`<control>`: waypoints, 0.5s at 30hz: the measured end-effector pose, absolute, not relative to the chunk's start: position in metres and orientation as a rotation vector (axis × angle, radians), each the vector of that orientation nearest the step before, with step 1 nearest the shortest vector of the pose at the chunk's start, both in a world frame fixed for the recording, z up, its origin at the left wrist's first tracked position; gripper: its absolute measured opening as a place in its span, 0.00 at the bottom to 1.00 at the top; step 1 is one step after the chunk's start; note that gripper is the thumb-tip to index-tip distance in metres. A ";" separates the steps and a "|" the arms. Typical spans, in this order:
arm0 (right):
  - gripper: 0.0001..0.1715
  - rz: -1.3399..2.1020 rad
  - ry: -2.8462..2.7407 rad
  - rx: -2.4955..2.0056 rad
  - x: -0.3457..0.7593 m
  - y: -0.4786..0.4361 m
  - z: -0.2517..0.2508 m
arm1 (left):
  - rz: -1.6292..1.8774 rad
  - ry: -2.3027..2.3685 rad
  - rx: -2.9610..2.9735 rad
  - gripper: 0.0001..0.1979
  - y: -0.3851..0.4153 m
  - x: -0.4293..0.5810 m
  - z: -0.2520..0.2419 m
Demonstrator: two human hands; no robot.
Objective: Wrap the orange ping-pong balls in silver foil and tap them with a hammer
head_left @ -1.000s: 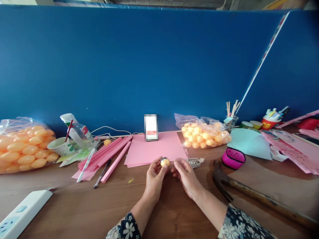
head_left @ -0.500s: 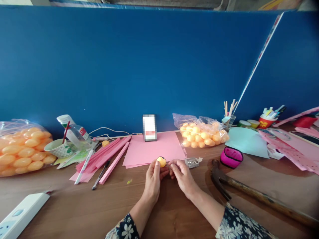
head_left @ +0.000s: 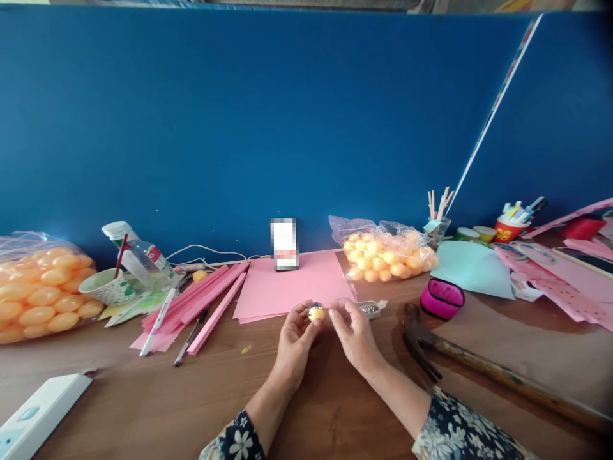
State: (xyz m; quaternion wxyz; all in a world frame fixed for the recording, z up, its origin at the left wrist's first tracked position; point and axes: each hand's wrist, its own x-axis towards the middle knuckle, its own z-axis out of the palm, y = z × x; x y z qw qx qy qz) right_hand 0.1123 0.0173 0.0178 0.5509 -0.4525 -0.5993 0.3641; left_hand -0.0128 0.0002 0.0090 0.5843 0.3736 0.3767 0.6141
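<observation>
Near the front middle of the table, my left hand (head_left: 295,345) holds a small yellow ball (head_left: 317,312) between thumb and fingers. The ball's upper part looks silvery and shiny. My right hand (head_left: 355,337) is just to the right of the ball, thumb and fingertips pinched together; whatever they hold is too small to make out. Behind the right hand lies a small clear packet (head_left: 371,310) with shiny contents. Pink paper sheets (head_left: 292,287) lie behind both hands.
Clear bags of orange balls stand at far left (head_left: 43,294) and behind right (head_left: 383,255). A hammer-like tool (head_left: 502,370) and magenta band (head_left: 442,299) lie at right. Pink strips (head_left: 196,300), a cup (head_left: 105,287) and a power strip (head_left: 45,409) are left; a phone (head_left: 285,245) stands behind.
The ball has turned in my left hand and shows more of its silvery part. My left fingers have shifted around it, and my right fingertips have risen slightly. The view has shifted a little.
</observation>
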 end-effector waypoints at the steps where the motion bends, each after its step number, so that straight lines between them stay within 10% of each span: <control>1: 0.08 0.843 -1.425 -1.064 0.113 0.017 0.018 | 1.433 0.872 0.874 0.21 0.000 -0.013 0.009; 15: 0.10 0.748 -1.536 -1.040 0.110 0.013 0.017 | 1.416 0.904 0.900 0.26 0.001 -0.014 0.006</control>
